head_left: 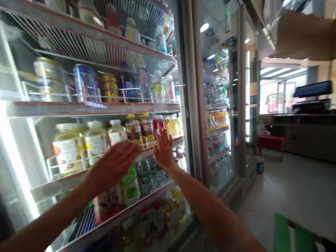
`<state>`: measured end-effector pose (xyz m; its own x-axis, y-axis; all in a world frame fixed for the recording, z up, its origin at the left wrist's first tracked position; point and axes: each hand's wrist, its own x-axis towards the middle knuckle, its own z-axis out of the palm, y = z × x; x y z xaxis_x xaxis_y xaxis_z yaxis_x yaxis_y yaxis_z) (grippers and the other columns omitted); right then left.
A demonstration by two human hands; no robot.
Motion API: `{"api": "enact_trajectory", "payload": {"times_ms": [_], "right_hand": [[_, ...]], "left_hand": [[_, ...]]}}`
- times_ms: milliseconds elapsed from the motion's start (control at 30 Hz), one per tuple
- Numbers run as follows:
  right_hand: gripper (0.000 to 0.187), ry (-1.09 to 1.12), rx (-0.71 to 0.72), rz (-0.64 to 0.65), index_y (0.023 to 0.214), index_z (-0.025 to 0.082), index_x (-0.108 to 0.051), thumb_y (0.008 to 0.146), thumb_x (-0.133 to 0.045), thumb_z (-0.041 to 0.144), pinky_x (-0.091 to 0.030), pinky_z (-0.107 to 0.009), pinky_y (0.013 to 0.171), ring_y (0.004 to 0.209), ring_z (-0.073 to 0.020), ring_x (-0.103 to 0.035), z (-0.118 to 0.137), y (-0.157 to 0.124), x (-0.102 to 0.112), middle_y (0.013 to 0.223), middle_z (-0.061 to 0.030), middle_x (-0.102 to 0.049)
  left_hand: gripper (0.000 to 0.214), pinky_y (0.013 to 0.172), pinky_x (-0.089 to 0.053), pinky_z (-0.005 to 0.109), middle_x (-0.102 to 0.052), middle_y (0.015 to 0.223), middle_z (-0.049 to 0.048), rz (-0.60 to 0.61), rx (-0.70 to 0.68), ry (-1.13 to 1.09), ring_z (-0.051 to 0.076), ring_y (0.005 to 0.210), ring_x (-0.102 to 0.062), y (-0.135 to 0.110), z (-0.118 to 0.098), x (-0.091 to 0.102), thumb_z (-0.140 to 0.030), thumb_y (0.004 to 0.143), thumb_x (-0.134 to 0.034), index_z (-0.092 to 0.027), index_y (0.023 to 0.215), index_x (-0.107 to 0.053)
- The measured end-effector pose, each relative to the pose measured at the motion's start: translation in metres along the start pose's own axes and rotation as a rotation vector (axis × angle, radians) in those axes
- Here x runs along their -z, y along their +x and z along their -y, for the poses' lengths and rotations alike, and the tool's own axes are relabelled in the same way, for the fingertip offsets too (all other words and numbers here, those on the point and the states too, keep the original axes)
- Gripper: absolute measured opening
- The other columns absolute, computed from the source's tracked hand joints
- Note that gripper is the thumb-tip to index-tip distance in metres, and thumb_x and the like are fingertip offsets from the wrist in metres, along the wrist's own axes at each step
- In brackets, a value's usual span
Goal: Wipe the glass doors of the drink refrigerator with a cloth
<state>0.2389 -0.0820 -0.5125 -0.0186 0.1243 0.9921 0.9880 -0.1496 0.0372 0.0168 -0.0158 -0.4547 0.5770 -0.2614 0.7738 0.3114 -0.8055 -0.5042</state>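
My left hand (115,162) reaches in front of the drinks fridge shelves, its fingers stretched out flat and a little blurred, with nothing seen in it. Behind it stand white-capped juice bottles (68,148) with white labels and a green-labelled bottle (130,185) one shelf lower. My right hand (163,150) is raised with fingers apart by the shelf edge, in front of red (158,123) and yellow juice bottles (172,126). Whether its fingertips touch a bottle I cannot tell. Yellow-capped brown drink bottles (133,128) stand between the two hands.
Cans (85,82) and bottles fill the shelf above, behind a price rail (86,108). A metal door frame (193,87) stands right of my right hand, with another glass-doored fridge beyond. Further right are a red stool (271,137), a counter (301,134) and a green slatted seat (282,232).
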Motion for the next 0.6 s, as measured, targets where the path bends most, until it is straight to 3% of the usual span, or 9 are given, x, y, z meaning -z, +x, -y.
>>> {"api": "enact_trajectory", "payload": {"times_ms": [33,67,100,233,267,367,433,567,600], "right_hand": [[0.055,0.024,0.009,-0.024,0.142,0.017,-0.023,0.088,-0.033,0.025,-0.014,-0.046,0.115,0.143,-0.0184,-0.010,0.000,-0.001,-0.001,0.149,-0.0094,-0.029],[0.056,0.044,0.018,-0.045,0.143,0.018,-0.021,0.089,-0.032,0.024,-0.015,-0.047,0.115,0.143,-0.0187,-0.011,0.000,-0.001,-0.001,0.149,-0.0093,-0.029],[0.056,0.062,0.024,-0.063,0.143,0.019,-0.019,0.089,-0.031,0.023,-0.015,-0.047,0.115,0.143,-0.0192,-0.012,0.000,-0.002,-0.002,0.150,-0.0090,-0.028],[0.056,0.100,0.043,-0.114,0.145,0.022,-0.017,0.090,-0.032,0.023,-0.017,-0.049,0.114,0.142,-0.0215,-0.015,0.001,-0.003,-0.003,0.151,-0.0085,-0.026],[0.056,0.105,0.047,-0.122,0.145,0.022,-0.017,0.091,-0.032,0.023,-0.018,-0.050,0.113,0.142,-0.0220,-0.016,0.001,-0.003,-0.003,0.151,-0.0086,-0.026],[0.056,0.113,0.055,-0.133,0.145,0.021,-0.017,0.091,-0.032,0.024,-0.018,-0.050,0.113,0.142,-0.0228,-0.017,0.001,-0.003,-0.002,0.151,-0.0089,-0.026],[0.056,0.117,0.058,-0.132,0.145,0.021,-0.017,0.091,-0.032,0.024,-0.018,-0.049,0.114,0.142,-0.0225,-0.018,0.002,-0.003,-0.001,0.151,-0.0081,-0.026],[0.058,0.123,0.051,-0.135,0.146,0.022,-0.015,0.090,-0.033,0.023,-0.019,-0.049,0.114,0.141,-0.0221,-0.019,0.001,-0.003,-0.002,0.151,-0.0064,-0.026],[0.058,0.122,0.051,-0.139,0.146,0.023,-0.015,0.090,-0.033,0.023,-0.020,-0.050,0.114,0.141,-0.0223,-0.019,0.001,-0.003,-0.002,0.151,-0.0065,-0.026]], "left_hand": [[0.042,0.108,-0.031,0.035,-0.054,0.132,-0.0011,0.079,-0.185,0.042,0.016,0.125,-0.046,-0.004,-0.001,-0.002,-0.025,0.084,-0.043,-0.031,0.124,-0.051],[0.042,0.109,-0.029,0.036,-0.053,0.133,0.0002,0.071,-0.259,0.095,0.017,0.127,-0.043,-0.006,0.002,-0.003,-0.024,0.084,-0.044,-0.030,0.126,-0.050],[0.044,0.110,-0.027,0.037,-0.050,0.136,0.0024,0.057,-0.239,0.148,0.018,0.131,-0.038,-0.005,0.006,-0.002,-0.024,0.085,-0.045,-0.028,0.129,-0.048],[0.050,0.112,-0.022,0.046,-0.038,0.144,0.0124,-0.142,0.072,0.355,0.028,0.138,-0.022,0.012,0.016,0.005,-0.029,0.085,-0.048,-0.016,0.133,-0.043],[0.050,0.112,-0.022,0.046,-0.038,0.143,0.0126,-0.124,0.039,0.371,0.028,0.138,-0.022,0.015,0.012,0.004,-0.029,0.085,-0.047,-0.015,0.133,-0.043],[0.046,0.113,-0.022,0.039,-0.045,0.139,0.0050,0.084,-0.324,0.323,0.021,0.135,-0.032,0.015,-0.002,-0.007,-0.028,0.087,-0.044,-0.019,0.132,-0.043],[0.045,0.113,-0.022,0.036,-0.046,0.139,0.0027,0.152,-0.422,0.311,0.018,0.133,-0.034,0.015,-0.001,-0.008,-0.028,0.088,-0.042,-0.020,0.132,-0.042],[0.051,0.112,-0.023,0.045,-0.036,0.145,0.0105,-0.068,0.020,0.409,0.026,0.139,-0.022,0.023,0.020,0.006,-0.028,0.087,-0.042,-0.017,0.137,-0.036],[0.053,0.112,-0.023,0.047,-0.033,0.146,0.0113,-0.104,0.073,0.421,0.027,0.140,-0.019,0.022,0.022,0.008,-0.028,0.087,-0.043,-0.017,0.138,-0.033]]}}
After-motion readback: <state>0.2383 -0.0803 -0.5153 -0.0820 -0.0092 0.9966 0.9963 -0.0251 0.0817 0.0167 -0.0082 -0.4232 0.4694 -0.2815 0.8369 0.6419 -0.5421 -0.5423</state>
